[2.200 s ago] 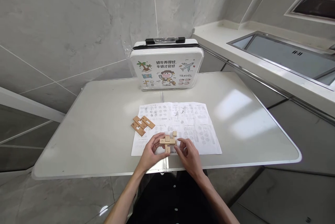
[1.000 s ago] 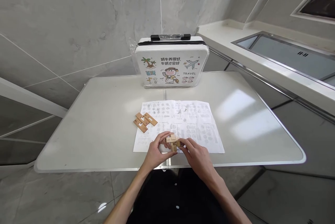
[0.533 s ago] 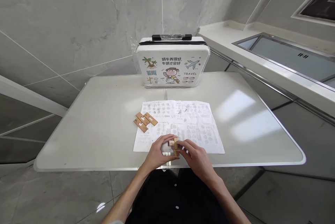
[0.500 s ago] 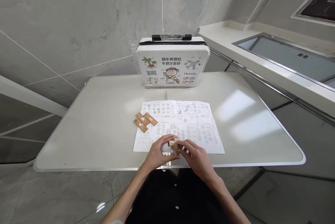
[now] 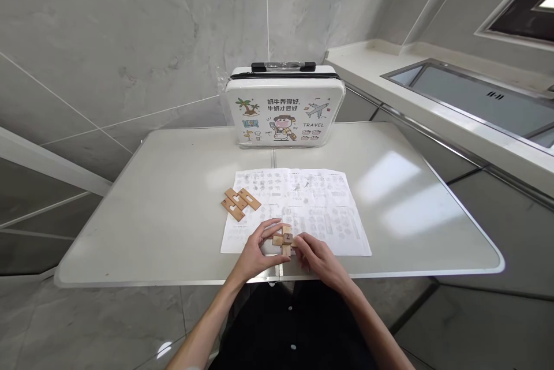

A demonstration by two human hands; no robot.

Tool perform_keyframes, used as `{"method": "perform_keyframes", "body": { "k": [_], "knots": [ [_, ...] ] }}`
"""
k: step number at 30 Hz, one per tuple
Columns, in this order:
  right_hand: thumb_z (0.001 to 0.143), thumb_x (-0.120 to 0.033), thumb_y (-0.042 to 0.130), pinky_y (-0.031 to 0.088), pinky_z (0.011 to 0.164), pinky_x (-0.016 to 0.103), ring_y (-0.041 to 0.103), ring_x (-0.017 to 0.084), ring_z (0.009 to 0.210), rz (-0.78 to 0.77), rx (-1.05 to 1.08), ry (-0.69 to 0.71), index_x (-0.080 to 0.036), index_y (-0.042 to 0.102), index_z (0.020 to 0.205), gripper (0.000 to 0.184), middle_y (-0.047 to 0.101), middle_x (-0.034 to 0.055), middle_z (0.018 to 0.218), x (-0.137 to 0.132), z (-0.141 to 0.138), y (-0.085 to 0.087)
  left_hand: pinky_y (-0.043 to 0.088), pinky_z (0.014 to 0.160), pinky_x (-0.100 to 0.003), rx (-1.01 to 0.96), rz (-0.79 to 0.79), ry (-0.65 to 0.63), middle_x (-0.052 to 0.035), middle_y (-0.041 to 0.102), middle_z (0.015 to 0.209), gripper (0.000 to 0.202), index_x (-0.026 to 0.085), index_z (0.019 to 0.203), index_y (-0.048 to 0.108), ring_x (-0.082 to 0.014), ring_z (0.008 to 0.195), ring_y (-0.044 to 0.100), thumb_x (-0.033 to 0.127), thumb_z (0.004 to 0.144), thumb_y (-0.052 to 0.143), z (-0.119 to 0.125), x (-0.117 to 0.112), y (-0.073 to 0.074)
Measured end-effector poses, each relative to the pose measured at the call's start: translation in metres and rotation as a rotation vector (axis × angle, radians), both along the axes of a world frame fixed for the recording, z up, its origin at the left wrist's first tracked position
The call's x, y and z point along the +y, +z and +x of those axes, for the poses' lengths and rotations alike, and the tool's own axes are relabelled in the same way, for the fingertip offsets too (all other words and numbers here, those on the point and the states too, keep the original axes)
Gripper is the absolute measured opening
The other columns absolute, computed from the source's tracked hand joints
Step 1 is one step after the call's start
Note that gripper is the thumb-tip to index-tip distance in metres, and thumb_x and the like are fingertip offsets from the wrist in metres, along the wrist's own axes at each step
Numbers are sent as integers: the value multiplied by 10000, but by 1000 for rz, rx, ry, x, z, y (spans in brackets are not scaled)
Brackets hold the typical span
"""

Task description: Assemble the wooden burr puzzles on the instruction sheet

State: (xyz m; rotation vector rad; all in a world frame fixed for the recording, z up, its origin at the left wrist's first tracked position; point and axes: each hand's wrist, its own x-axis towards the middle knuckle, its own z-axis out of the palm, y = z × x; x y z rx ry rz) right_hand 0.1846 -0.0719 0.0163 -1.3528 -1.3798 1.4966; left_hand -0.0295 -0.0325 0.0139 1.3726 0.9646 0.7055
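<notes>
A small wooden puzzle assembly (image 5: 285, 239) of crossed notched blocks sits between my hands at the near edge of the printed instruction sheet (image 5: 303, 202). My left hand (image 5: 254, 255) grips its left side with fingers curled over the top. From the right, my right hand (image 5: 317, 257) pinches the same assembly. Three loose flat notched wooden pieces (image 5: 239, 202) lie together on the white table (image 5: 164, 208), left of the sheet and beyond my left hand.
A white cartoon-printed case with a black handle (image 5: 283, 104) stands upright at the table's far edge against the tiled wall. A counter with a steel sink (image 5: 476, 96) runs along the right. The table's near edge lies just under my wrists.
The wooden assembly has been turned and pressed together between my hands; it now lies flatter with a cross shape facing up. The loose pieces and sheet stayed put.
</notes>
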Motion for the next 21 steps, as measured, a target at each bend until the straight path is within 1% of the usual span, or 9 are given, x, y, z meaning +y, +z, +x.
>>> {"method": "perform_keyframes", "body": {
  "k": [1, 3, 5, 8, 10, 12, 15, 17, 21],
  "knots": [
    [1041, -673, 401, 470, 604, 300, 562, 171, 585, -54, 55, 3, -233, 541, 771, 535, 592, -6, 645, 0, -1, -1, 448, 1186, -473, -15, -6, -7, -143, 625, 1477, 882, 274, 1463, 489, -322, 1351, 615, 350, 713, 946, -1, 0, 0],
    [1018, -709, 416, 464, 588, 295, 551, 166, 566, -119, 116, -12, -234, 511, 733, 562, 579, -13, 629, -1, -3, -4, 426, 1204, -484, -27, 9, -20, -141, 613, 1493, 859, 280, 1471, 477, -317, 1373, 595, 339, 743, 928, -1, 0, -1],
    [995, -732, 445, 455, 580, 294, 550, 167, 564, -120, 106, -47, -234, 516, 721, 573, 578, -13, 617, 0, -1, -7, 403, 1220, -497, -28, 47, -18, -140, 600, 1507, 826, 279, 1475, 476, -314, 1396, 572, 331, 774, 908, 0, 0, -2],
    [983, -749, 446, 458, 583, 302, 558, 180, 572, -76, 48, -119, -237, 531, 713, 586, 594, -1, 608, 4, 12, -7, 437, 1194, -507, -41, 107, 7, -147, 568, 1535, 827, 275, 1483, 470, -307, 1356, 598, 319, 780, 905, 2, 0, -4],
    [976, -754, 453, 464, 597, 310, 564, 190, 583, -44, -16, -175, -239, 549, 732, 578, 612, 7, 619, 11, 29, -5, 478, 1154, -509, -53, 132, 26, -150, 556, 1541, 817, 276, 1481, 468, -295, 1293, 638, 310, 788, 899, 4, -1, -6],
    [971, -756, 450, 450, 590, 315, 556, 187, 557, -5, -136, -255, -237, 565, 737, 580, 642, 20, 644, 22, 51, -2, 506, 1118, -503, -53, 148, 44, -146, 580, 1509, 760, 274, 1467, 479, -276, 1235, 668, 307, 818, 874, 6, -1, -8],
    [988, -705, 442, 424, 627, 311, 564, 190, 579, 53, -420, -356, -234, 561, 672, 580, 638, 23, 609, 42, 88, 0, 541, 1057, -469, -33, 161, 55, -125, 664, 1382, 663, 262, 1436, 500, -239, 1134, 700, 307, 863, 830, 7, -2, -10],
    [995, -658, 437, 409, 633, 309, 560, 190, 572, 58, -554, -427, -232, 552, 636, 569, 638, 25, 592, 56, 111, -1, 557, 1017, -443, -9, 169, 58, -104, 704, 1286, 615, 253, 1421, 512, -215, 1061, 708, 309, 883, 805, 7, -3, -10],
    [992, -587, 432, 413, 667, 310, 588, 201, 621, 20, -628, -524, -225, 586, 651, 520, 703, 46, 653, 81, 143, -6, 572, 972, -410, 47, 180, 55, -75, 734, 1159, 531, 242, 1391, 547, -188, 964, 700, 319, 911, 759, 8, -5, -7]
  ]
}}
